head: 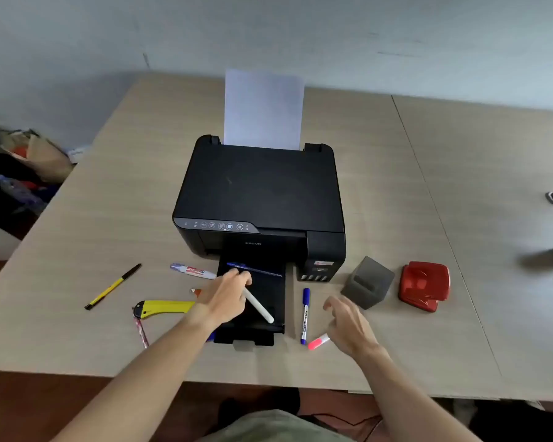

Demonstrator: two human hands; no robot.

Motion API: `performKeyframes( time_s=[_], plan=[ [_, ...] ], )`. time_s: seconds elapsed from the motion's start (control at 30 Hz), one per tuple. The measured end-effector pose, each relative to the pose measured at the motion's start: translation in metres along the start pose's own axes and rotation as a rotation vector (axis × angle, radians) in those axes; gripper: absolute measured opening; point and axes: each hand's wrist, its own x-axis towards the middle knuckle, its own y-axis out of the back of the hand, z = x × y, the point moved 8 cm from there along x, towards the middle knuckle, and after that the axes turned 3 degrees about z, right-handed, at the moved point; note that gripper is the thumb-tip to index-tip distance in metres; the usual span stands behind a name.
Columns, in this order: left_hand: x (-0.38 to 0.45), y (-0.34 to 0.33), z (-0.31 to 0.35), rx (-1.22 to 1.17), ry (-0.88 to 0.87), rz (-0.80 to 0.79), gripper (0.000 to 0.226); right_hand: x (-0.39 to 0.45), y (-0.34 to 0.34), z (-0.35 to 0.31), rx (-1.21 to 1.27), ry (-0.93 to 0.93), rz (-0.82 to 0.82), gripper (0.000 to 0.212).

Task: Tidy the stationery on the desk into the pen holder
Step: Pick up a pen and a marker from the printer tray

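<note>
single head-worn wide-angle view, looks forward and down over the desk (109, 193) from the near edge. printer (259, 193) sits dead centre, mid-range; both forearms enter from the bottom of frame, close to the lens. far wall fills the top band, floor clutter shows at left. edges bow from lens distortion. no second view to overlap with

Grey pen holder (368, 281) stands upright at 4 o'clock of the printer. Blue marker (305, 315) and pink highlighter (318, 341) lie at its 8 o'clock. White pen (258, 305) lies diagonal on the output tray; blue pen (253, 268) at its 12 o'clock.
</note>
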Motion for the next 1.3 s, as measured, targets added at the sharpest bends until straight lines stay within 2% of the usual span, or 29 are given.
performKeyframes(
  time_s=[0.13,0.3,0.47,0.5,0.6,0.77,0.93,1.0,1.13,1.3],
  plan=[
    [-0.006,-0.018,0.004,0.136,-0.008,-0.105,0.034,-0.017,-0.035,0.008,-0.184,-0.067,-0.196,0.050],
    [-0.010,-0.034,0.008,0.178,-0.040,-0.142,0.024,-0.026,-0.054,0.016,-0.223,-0.031,-0.212,0.037],
    [-0.013,-0.039,0.016,0.317,-0.159,-0.133,0.015,-0.031,-0.063,0.024,-0.286,0.060,-0.201,0.025],
    [-0.013,-0.038,0.019,0.333,-0.198,-0.115,0.015,-0.032,-0.059,0.022,-0.267,0.078,-0.167,0.021],
    [-0.010,-0.032,0.035,0.330,-0.304,-0.066,0.012,-0.031,-0.027,0.010,-0.106,0.154,0.085,0.007],
    [0.000,-0.022,0.072,0.190,-0.369,-0.033,0.008,-0.020,0.050,-0.003,0.129,0.159,0.443,0.011],
    [0.015,-0.009,0.102,-0.107,-0.338,-0.016,0.014,0.004,0.133,-0.009,0.332,0.102,0.713,0.016],
    [0.022,-0.005,0.111,-0.184,-0.324,-0.004,0.020,0.011,0.146,0.001,0.387,0.050,0.738,0.020],
    [0.037,0.012,0.127,-0.324,-0.301,0.045,0.035,0.017,0.137,0.026,0.364,-0.066,0.663,0.009],
    [0.053,0.039,0.158,-0.340,-0.353,0.096,0.027,0.021,0.122,0.045,0.298,-0.161,0.579,0.007]
  ],
)
